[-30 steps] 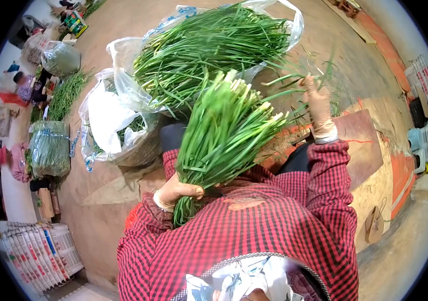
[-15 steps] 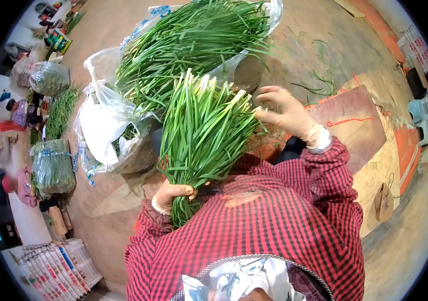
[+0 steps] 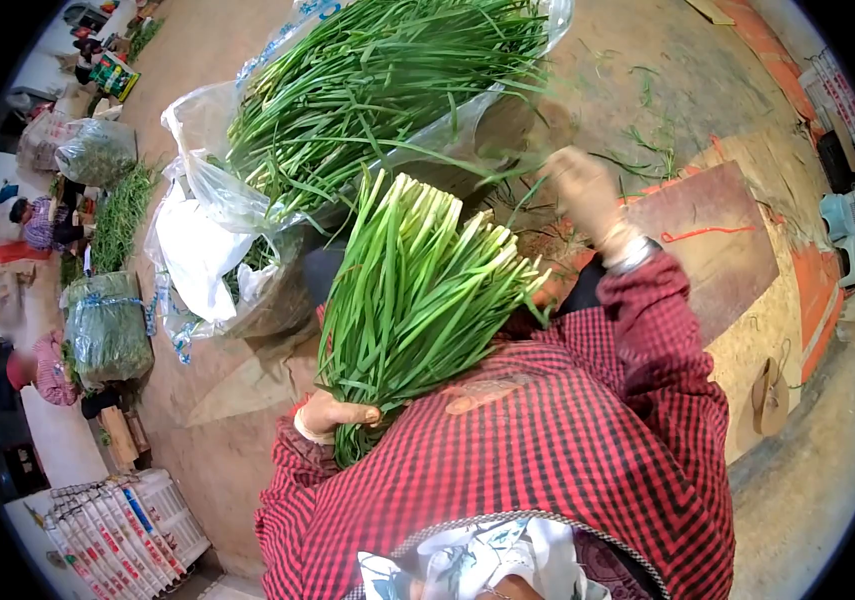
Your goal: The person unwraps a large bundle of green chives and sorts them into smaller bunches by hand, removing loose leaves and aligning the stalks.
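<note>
My left hand (image 3: 339,416) is wrapped round the leafy lower part of a thick bunch of garlic chives (image 3: 417,290) in front of my chest. The bunch's pale cut ends fan upward and to the right. My right hand (image 3: 587,190) is raised off the bunch to its upper right, smeared by motion. Thin green blades show beside its fingers, but whether they are gripped is unclear. Beyond the bunch, a large heap of chives (image 3: 397,80) lies in an opened clear plastic bag (image 3: 202,115).
Loose chive scraps (image 3: 652,145) litter the floor to the right, near a brown board (image 3: 712,250) with a red string (image 3: 707,234). At left stand a wrapped chive bale (image 3: 107,330) and stacked white crates (image 3: 127,530). Other people (image 3: 47,222) sit at the far left.
My right hand has lifted away from the bunch's cut ends, up and slightly right, and is now blurred. The bunch in my left hand has dropped a little lower.
</note>
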`<act>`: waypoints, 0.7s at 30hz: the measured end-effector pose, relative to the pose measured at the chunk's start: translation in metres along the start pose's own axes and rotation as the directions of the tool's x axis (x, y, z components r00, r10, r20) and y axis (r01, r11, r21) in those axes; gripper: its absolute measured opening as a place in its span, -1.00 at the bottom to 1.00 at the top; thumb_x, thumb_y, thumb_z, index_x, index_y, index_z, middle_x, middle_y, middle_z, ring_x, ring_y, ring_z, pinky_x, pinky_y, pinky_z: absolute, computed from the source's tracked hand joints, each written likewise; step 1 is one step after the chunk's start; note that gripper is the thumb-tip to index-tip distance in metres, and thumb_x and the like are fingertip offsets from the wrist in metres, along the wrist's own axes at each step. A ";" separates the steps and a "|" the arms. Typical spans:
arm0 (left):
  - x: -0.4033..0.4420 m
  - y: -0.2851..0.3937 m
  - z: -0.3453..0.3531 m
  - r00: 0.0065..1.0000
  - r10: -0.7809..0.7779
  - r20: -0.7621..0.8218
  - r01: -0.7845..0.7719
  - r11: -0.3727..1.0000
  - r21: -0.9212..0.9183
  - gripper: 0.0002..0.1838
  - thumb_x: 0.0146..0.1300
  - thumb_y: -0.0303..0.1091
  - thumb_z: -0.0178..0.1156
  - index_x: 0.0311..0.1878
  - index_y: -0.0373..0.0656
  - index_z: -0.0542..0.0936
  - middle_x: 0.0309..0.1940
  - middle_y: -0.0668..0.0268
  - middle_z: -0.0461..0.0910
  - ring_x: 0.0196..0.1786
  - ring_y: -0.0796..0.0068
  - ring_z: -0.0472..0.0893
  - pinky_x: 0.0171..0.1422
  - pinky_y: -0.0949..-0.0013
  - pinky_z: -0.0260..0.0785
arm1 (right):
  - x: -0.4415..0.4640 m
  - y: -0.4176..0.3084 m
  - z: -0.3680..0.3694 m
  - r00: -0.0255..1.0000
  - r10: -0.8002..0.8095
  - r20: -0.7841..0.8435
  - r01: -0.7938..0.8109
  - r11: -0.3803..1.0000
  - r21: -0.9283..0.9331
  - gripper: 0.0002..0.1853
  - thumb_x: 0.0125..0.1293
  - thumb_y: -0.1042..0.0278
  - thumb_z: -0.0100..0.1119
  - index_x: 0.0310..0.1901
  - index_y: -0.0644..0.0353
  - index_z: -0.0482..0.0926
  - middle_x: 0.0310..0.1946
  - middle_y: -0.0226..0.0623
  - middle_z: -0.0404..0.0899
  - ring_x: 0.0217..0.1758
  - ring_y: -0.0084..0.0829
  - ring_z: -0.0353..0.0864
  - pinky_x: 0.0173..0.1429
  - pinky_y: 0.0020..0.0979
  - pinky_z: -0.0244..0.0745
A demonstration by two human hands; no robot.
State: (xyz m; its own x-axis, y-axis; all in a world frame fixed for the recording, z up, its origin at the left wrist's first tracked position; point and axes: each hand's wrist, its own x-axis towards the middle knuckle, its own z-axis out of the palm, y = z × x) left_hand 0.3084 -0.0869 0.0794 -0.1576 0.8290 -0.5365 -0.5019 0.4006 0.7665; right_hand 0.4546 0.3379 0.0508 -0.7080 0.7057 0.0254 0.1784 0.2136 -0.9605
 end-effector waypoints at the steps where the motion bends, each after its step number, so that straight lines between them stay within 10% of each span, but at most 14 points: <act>1: -0.002 -0.002 -0.001 1.000 -0.004 0.000 0.004 1.000 -0.003 -0.42 0.06 -0.66 0.36 0.21 -0.30 0.47 -0.12 0.17 0.66 -0.23 0.39 0.66 -0.18 0.35 0.56 | 0.011 -0.002 -0.018 0.978 0.206 -0.042 -0.203 0.976 0.082 -0.72 0.39 0.22 0.11 -0.06 0.28 0.56 -0.33 -0.23 0.64 -0.24 -0.27 0.63 -0.08 -0.36 0.52; 4: -0.001 0.003 -0.001 0.998 -0.066 -0.016 0.065 0.997 -0.040 -0.42 0.06 -0.67 0.36 0.21 -0.32 0.47 -0.13 0.16 0.66 -0.22 0.37 0.66 -0.16 0.33 0.56 | 0.016 -0.007 -0.038 0.951 0.272 0.146 -0.216 0.924 -0.316 -0.54 0.33 0.08 0.20 0.09 0.29 0.54 -0.07 -0.11 0.63 0.04 -0.26 0.59 0.16 -0.32 0.47; 6: 0.005 0.012 0.007 0.999 -0.039 -0.006 0.039 0.999 0.000 -0.45 0.06 -0.68 0.36 0.18 -0.33 0.49 -0.12 0.16 0.66 -0.21 0.37 0.67 -0.14 0.32 0.57 | 0.004 -0.033 -0.026 0.884 -0.178 0.432 0.304 0.922 -0.240 -0.39 0.24 -0.02 0.28 0.18 0.27 0.50 0.19 0.01 0.47 0.29 -0.21 0.44 0.37 -0.27 0.30; 9: 0.010 0.011 0.001 0.986 -0.166 0.025 0.162 0.980 0.118 -0.42 0.05 -0.61 0.41 0.20 -0.28 0.50 -0.05 0.25 0.65 -0.07 0.48 0.62 0.03 0.38 0.49 | -0.006 -0.059 0.003 0.698 -0.182 0.692 0.259 0.966 -0.006 -0.43 0.19 0.06 0.33 0.14 0.29 0.53 0.18 -0.04 0.49 0.29 -0.24 0.43 0.38 -0.29 0.29; 11: 0.014 0.024 0.015 0.987 -0.160 0.010 0.158 0.983 0.098 -0.42 0.06 -0.59 0.41 0.21 -0.28 0.49 0.00 0.26 0.63 -0.02 0.48 0.60 0.10 0.37 0.46 | -0.011 -0.073 0.019 0.516 -0.002 0.856 -0.061 0.997 0.039 -0.51 0.24 0.17 0.27 0.14 0.28 0.51 0.03 -0.11 0.62 0.11 -0.28 0.56 0.22 -0.32 0.42; 17: 0.016 0.016 0.012 0.996 -0.082 0.042 0.075 0.987 0.145 -0.35 0.04 -0.55 0.43 0.25 -0.27 0.45 0.05 0.30 0.60 0.03 0.50 0.55 0.15 0.37 0.41 | -0.028 -0.041 0.048 0.739 -0.081 0.668 0.065 0.997 0.049 -0.76 0.37 0.47 0.10 0.03 0.29 0.57 -0.27 -0.39 0.69 -0.22 -0.63 0.49 -0.07 -0.45 0.47; 21: 0.024 0.015 0.015 0.991 -0.091 0.101 0.078 0.988 0.133 -0.38 0.04 -0.54 0.43 0.22 -0.25 0.47 0.04 0.34 0.60 0.02 0.55 0.53 0.12 0.39 0.41 | -0.033 -0.038 0.038 0.768 -0.009 0.641 -0.141 0.973 0.183 -0.71 0.39 0.35 0.09 0.10 0.18 0.58 -0.12 -0.14 0.70 -0.07 -0.42 0.63 0.12 -0.39 0.47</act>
State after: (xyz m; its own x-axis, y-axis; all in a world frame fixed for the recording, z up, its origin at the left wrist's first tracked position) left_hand 0.3096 -0.0551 0.0835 -0.0243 0.8241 -0.5659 -0.3950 0.5121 0.7628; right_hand 0.4457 0.2806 0.0758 -0.9830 0.1068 -0.1494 0.1486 -0.0151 -0.9888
